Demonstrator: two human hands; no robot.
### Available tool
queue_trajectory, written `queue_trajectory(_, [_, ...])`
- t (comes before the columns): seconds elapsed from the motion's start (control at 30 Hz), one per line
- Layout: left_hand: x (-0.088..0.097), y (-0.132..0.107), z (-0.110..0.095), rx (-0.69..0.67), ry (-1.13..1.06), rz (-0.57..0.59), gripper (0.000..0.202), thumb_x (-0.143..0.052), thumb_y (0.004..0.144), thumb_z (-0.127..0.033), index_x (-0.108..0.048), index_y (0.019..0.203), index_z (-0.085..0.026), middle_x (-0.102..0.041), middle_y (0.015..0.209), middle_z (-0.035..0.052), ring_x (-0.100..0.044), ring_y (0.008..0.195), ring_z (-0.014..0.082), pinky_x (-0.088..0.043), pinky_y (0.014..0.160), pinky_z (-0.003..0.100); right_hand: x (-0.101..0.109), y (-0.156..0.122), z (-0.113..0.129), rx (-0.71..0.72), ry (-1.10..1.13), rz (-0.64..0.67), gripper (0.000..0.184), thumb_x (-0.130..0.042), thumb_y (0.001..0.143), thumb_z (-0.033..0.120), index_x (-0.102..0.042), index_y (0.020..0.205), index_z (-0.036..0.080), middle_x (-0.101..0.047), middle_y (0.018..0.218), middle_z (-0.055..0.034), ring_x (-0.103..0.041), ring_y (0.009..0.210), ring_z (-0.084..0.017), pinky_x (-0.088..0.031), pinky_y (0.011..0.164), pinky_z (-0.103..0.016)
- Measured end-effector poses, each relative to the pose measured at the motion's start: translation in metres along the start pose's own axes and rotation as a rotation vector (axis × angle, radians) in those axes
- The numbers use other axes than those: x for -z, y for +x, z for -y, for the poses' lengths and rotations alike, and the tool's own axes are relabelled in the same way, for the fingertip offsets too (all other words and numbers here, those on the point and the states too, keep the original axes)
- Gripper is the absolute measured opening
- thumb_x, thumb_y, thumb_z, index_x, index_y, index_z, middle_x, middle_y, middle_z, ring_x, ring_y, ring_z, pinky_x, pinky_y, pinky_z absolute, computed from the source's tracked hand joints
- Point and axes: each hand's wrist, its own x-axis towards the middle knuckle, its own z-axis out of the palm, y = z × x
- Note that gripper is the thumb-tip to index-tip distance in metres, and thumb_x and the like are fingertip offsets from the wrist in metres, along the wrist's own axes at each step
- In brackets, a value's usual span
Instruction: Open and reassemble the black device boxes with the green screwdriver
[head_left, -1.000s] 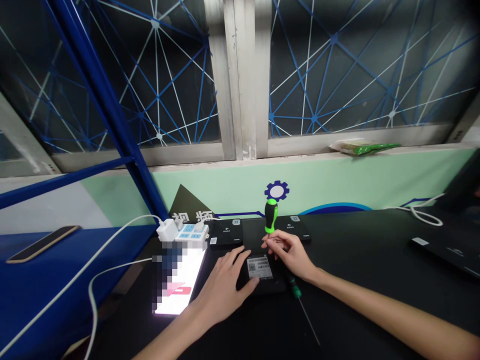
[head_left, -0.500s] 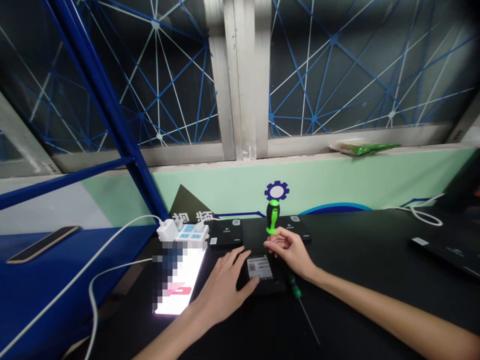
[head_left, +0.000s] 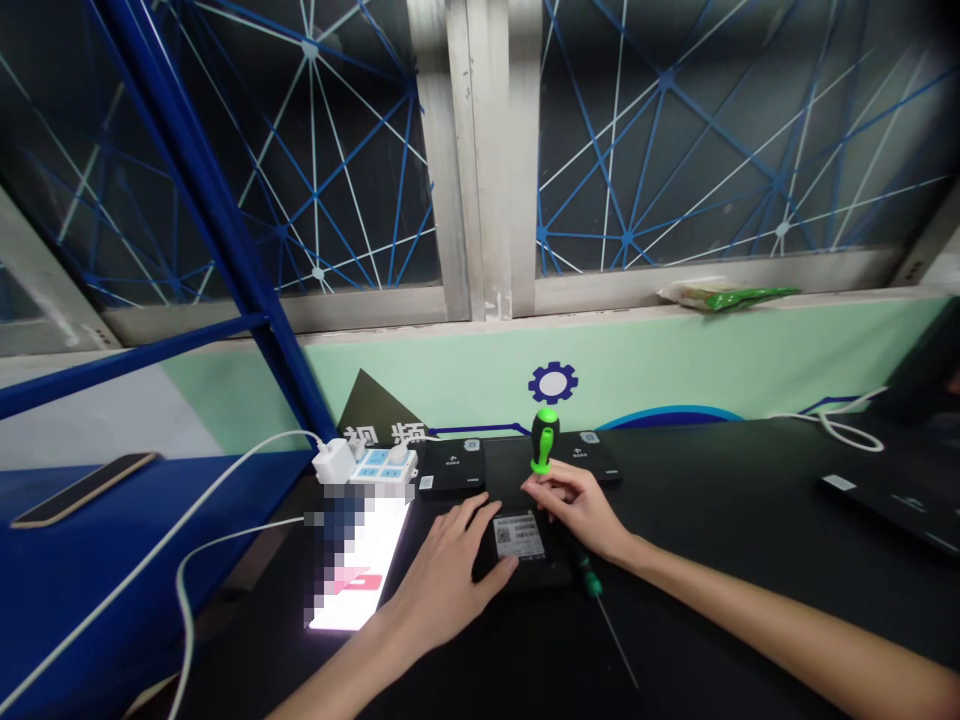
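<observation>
A black box-shaped device (head_left: 553, 572) with a printed white label (head_left: 519, 536) lies on the black table. My left hand (head_left: 442, 570) rests over its left side, thumb and fingers spread apart. My right hand (head_left: 574, 505) is closed in a pinch just below the handle of an upright screwdriver (head_left: 546, 440), black and bright green, over the device's far edge. My fingers hide the screwdriver's shaft and tip. Beside the device, partly under my right hand, lies a second screwdriver (head_left: 592, 582) with a dark green handle and a thin shaft pointing toward me.
Two similar black boxes (head_left: 452, 468) stand behind, and another black device (head_left: 896, 510) lies far right. A lit screen (head_left: 356, 600), a white power strip (head_left: 384, 466) and white cables (head_left: 187, 575) are at left. A phone (head_left: 86, 488) lies on the blue surface.
The upright screwdriver and my right hand have shifted slightly down and to the left. My left hand and the labelled device have stayed in place.
</observation>
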Motion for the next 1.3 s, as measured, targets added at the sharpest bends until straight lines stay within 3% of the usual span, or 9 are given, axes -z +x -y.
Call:
queue_trajectory(0.17, [-0.001, 0.0, 0.0, -0.003, 0.011, -0.003, 0.056, -0.044, 0.098, -0.057, -0.037, 0.147, -0.03, -0.039, 0.153, 0.0074, -0.037, 0.139, 0.0334, -0.032, 0.111, 0.059, 0.0, 0.001, -0.007, -0.041, 0.124, -0.055, 0.033, -0.08, 0.076, 0.045, -0.063, 0.082, 0.018, -0.061, 0.064, 0.0013, -0.058, 0.055, -0.013, -0.05, 0.048, -0.023])
queue_trajectory(0.43, [0.002, 0.0, -0.001, -0.011, 0.016, -0.01, 0.056, -0.044, 0.098, -0.057, -0.037, 0.146, -0.031, -0.041, 0.152, 0.0067, -0.039, 0.138, 0.0336, -0.035, 0.109, 0.059, 0.002, -0.002, 0.001, -0.015, 0.02, 0.066, 0.032, -0.057, 0.095, 0.045, -0.07, 0.102, 0.017, -0.071, 0.09, -0.0072, -0.057, 0.06, -0.011, -0.048, 0.051, -0.022])
queue_trajectory(0.67, [0.001, 0.001, -0.001, -0.009, 0.023, -0.001, 0.057, -0.045, 0.097, -0.057, -0.038, 0.146, -0.028, -0.041, 0.152, 0.008, -0.039, 0.138, 0.0339, -0.034, 0.11, 0.059, -0.002, 0.0, -0.005, -0.04, 0.131, -0.032, 0.031, -0.078, 0.078, 0.043, -0.062, 0.081, 0.017, -0.061, 0.064, 0.0015, -0.059, 0.055, -0.013, -0.049, 0.047, -0.022])
queue_trajectory(0.77, [0.0, 0.001, 0.0, -0.018, 0.026, -0.01, 0.055, -0.046, 0.098, -0.055, -0.039, 0.146, -0.029, -0.042, 0.151, 0.0079, -0.039, 0.137, 0.0333, -0.035, 0.11, 0.059, 0.001, -0.001, -0.003, -0.038, 0.144, -0.01, 0.03, -0.072, 0.084, 0.045, -0.062, 0.084, 0.017, -0.068, 0.074, -0.0027, -0.059, 0.057, -0.013, -0.048, 0.048, -0.022])
queue_trajectory(0.9, [-0.001, 0.0, 0.001, -0.025, 0.025, -0.004, 0.056, -0.045, 0.098, -0.056, -0.037, 0.146, -0.029, -0.041, 0.151, 0.0075, -0.039, 0.138, 0.0334, -0.035, 0.109, 0.059, 0.003, -0.001, 0.002, -0.008, 0.079, 0.106, 0.034, -0.055, 0.096, 0.046, -0.067, 0.107, 0.016, -0.071, 0.092, -0.0083, -0.055, 0.056, -0.011, -0.046, 0.048, -0.022])
queue_trajectory(0.97, [-0.001, 0.0, 0.001, -0.026, 0.024, -0.009, 0.056, -0.045, 0.098, -0.056, -0.037, 0.146, -0.029, -0.041, 0.151, 0.0076, -0.039, 0.138, 0.0338, -0.036, 0.109, 0.059, 0.002, -0.001, 0.002, -0.015, 0.052, 0.096, 0.033, -0.059, 0.093, 0.045, -0.068, 0.105, 0.016, -0.069, 0.082, -0.0051, -0.053, 0.052, -0.01, -0.045, 0.047, -0.022])
queue_trajectory(1.1, [-0.001, 0.0, 0.002, -0.021, 0.022, -0.009, 0.056, -0.044, 0.098, -0.057, -0.037, 0.147, -0.03, -0.041, 0.152, 0.0068, -0.038, 0.139, 0.0334, -0.034, 0.11, 0.059, -0.002, 0.001, -0.004, -0.056, 0.103, 0.002, 0.028, -0.075, 0.082, 0.042, -0.065, 0.085, 0.017, -0.056, 0.058, 0.0045, -0.053, 0.047, -0.01, -0.046, 0.045, -0.021])
queue_trajectory(1.2, [-0.001, 0.0, 0.002, -0.02, 0.017, -0.005, 0.056, -0.045, 0.098, -0.057, -0.037, 0.146, -0.031, -0.04, 0.152, 0.0065, -0.038, 0.139, 0.0329, -0.034, 0.11, 0.059, -0.002, 0.002, -0.005, -0.062, 0.18, -0.045, 0.031, -0.079, 0.078, 0.042, -0.059, 0.078, 0.018, -0.063, 0.064, 0.0018, -0.058, 0.052, -0.011, -0.047, 0.046, -0.021])
queue_trajectory(1.3, [0.0, 0.0, 0.001, -0.021, 0.013, -0.007, 0.054, -0.046, 0.098, -0.055, -0.038, 0.146, -0.031, -0.041, 0.151, 0.0064, -0.038, 0.138, 0.033, -0.035, 0.11, 0.059, 0.002, 0.001, -0.001, -0.05, 0.156, 0.03, 0.029, -0.069, 0.087, 0.046, -0.065, 0.087, 0.017, -0.073, 0.083, -0.0061, -0.058, 0.054, -0.011, -0.047, 0.046, -0.023])
